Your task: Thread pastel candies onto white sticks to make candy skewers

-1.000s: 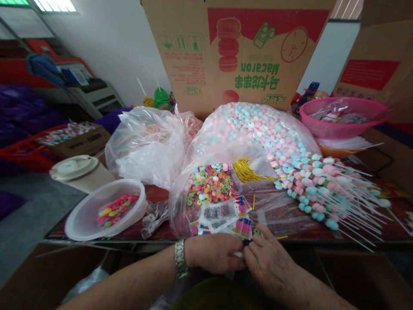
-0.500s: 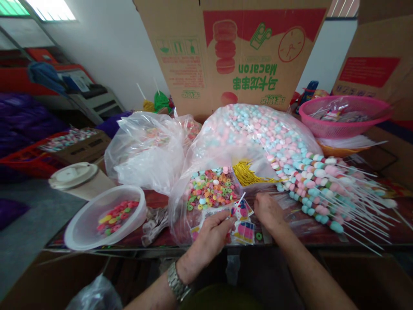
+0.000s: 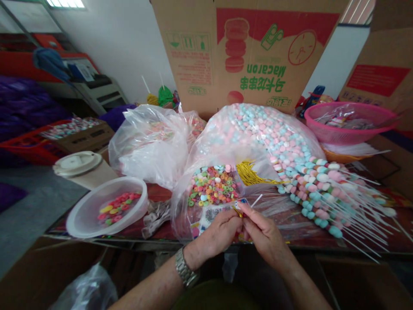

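My left hand (image 3: 224, 234) is closed at the table's front edge, its fingers wrapped round a small printed bag that they mostly hide. My right hand (image 3: 265, 230) meets it, thumb and fingers pinched on a gold twist tie (image 3: 238, 211) at the bag's neck. A white stick (image 3: 257, 200) pokes out above the right fingers. Beneath the hands lie flat printed bags (image 3: 209, 215). Just beyond are colourful candy rings (image 3: 211, 187) in a clear plastic bag, and a heap of gold twist ties (image 3: 253, 174) beside them.
Sticks of pink, blue and white candies (image 3: 309, 181) are piled at right. A pink basket (image 3: 350, 129) stands behind them. Left are a translucent bowl (image 3: 77, 219) and a lidded cup (image 3: 84, 170). A filled clear bag (image 3: 148, 146) and a cardboard box (image 3: 193, 51) stand at the back.
My right hand has come from beside the twist ties to my left hand, now with a gold tie between the fingers. The camera view has shifted slightly.
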A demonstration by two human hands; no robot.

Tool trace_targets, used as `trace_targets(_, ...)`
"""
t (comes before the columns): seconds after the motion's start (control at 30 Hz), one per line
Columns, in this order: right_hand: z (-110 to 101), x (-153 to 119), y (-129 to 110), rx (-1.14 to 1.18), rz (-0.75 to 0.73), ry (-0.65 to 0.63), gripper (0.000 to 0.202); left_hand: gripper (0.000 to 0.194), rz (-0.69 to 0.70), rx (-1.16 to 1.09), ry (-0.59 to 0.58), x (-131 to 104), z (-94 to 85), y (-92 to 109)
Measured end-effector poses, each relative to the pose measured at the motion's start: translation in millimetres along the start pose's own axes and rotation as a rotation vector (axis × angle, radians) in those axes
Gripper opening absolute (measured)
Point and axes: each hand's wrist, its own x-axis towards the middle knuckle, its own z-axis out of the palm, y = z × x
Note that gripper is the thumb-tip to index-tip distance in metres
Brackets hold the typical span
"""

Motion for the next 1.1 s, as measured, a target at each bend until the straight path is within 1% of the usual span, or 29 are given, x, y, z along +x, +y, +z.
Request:
trace_targets(0.07, 0, -1, 0, 0.034, 0.058, -0.026, 0.049, 0.024, -0.027, -0.003, -0.074, -5, -1.6, -1)
trace_targets(0.13, 4, -4, 0, -0.017, 0.050, 0.017, 0.056, 0.029, -0.020, 0.000, -0.051, -8, -0.7, -5)
trace_targets(0.17, 7, -7, 1, -0.065, 0.026, 0.069, 0.059, 0.032, -0.011, -0.008, -0.007, -8, 0.3, -8)
trace_targets(0.23, 14, -12, 3, -0.127, -0.007, 0.211, 0.067, 0.038, -0.009, -0.066, 0.076, -8, 1.9, -11)
trace_targets(0.27, 16, -15, 3, -0.117, -0.003, 0.287, 0.068, 0.040, -0.026, -0.116, 0.087, -8, 1.7, -12)
trace_targets(0.3, 16, -17, 2, -0.083, 0.015, 0.328, 0.066, 0.041, -0.054, -0.171, 0.068, -9, 0.7, -12)
trace_targets(0.33, 14, -19, -1, -0.043, 0.033, 0.305, 0.059, 0.042, -0.097, -0.225, 0.017, -9, -1.0, -12)
trace_targets(0.37, 10, -20, -5, -0.013, 0.032, 0.213, 0.047, 0.043, -0.150, -0.282, -0.057, -9, -3.2, -11)
trace_targets(0.4, 3, -21, -11, -0.002, 0.007, 0.073, 0.033, 0.042, -0.210, -0.345, -0.145, -10, -5.5, -12)
trace_targets(0.43, -4, -20, -17, -0.010, -0.042, -0.093, 0.026, 0.040, -0.270, -0.411, -0.236, -10, -7.5, -13)
trace_targets(0.47, -12, -20, -23, -0.028, -0.106, -0.250, 0.026, 0.039, -0.320, -0.481, -0.323, -11, -9.0, -15)
trace_targets(0.5, -18, -18, -29, -0.046, -0.172, -0.365, 0.028, 0.038, -0.356, -0.547, -0.399, -11, -9.9, -18)
trace_targets(0.53, -23, -17, -32, -0.067, -0.225, -0.429, 0.029, 0.037, -0.376, -0.604, -0.453, -12, -10.4, -20)
trace_targets(0.57, -25, -16, -34, -0.096, -0.257, -0.442, 0.029, 0.037, -0.380, -0.647, -0.482, -12, -10.7, -22)
trace_targets(0.6, -26, -14, -34, -0.139, -0.274, -0.420, 0.028, 0.038, -0.375, -0.671, -0.485, -12, -11.1, -22)
trace_targets(0.67, -20, -12, -28, -0.257, -0.304, -0.297, 0.027, 0.042, -0.350, -0.667, -0.411, -14, -13.7, -19)
trace_targets(0.73, -11, -10, -20, -0.378, -0.369, -0.133, 0.030, 0.049, -0.267, -0.566, -0.263, -17, -18.9, -12)
trace_targets(0.77, -6, -9, -17, -0.422, -0.422, -0.051, 0.029, 0.054, -0.191, -0.469, -0.152, -19, -22.0, -8)
trace_targets(0.8, -1, -8, -16, -0.454, -0.475, 0.018, 0.028, 0.062, -0.099, -0.346, -0.011, -21, -25.1, -4)
trace_targets(0.87, 10, -7, -17, -0.498, -0.562, 0.149, 0.024, 0.076, 0.072, -0.113, 0.312, -27, -30.7, 2)
trace_targets(0.9, 16, -7, -19, -0.519, -0.593, 0.198, 0.023, 0.077, 0.091, -0.065, 0.426, -30, -33.3, 4)
trace_targets(0.93, 23, -7, -21, -0.537, -0.614, 0.221, 0.023, 0.074, 0.049, -0.086, 0.460, -33, -36.1, 6)
trace_targets(0.97, 30, -8, -23, -0.544, -0.625, 0.211, 0.022, 0.071, -0.033, -0.169, 0.416, -37, -39.5, 9)
trace_targets(1.0, 37, -8, -24, -0.524, -0.611, 0.165, 0.021, 0.072, -0.110, -0.290, 0.334, -41, -43.5, 12)
trace_targets(1.03, 44, -8, -24, -0.451, -0.545, 0.093, 0.020, 0.077, -0.153, -0.412, 0.251, -46, -48.2, 15)
trace_targets(1.07, 50, -7, -24, -0.335, -0.432, 0.019, 0.019, 0.083, -0.149, -0.492, 0.186, -51, -53.2, 19)
trace_targets(1.1, 54, -6, -23, -0.200, -0.295, -0.032, 0.019, 0.088, -0.104, -0.522, 0.153, -56, -57.9, 22)
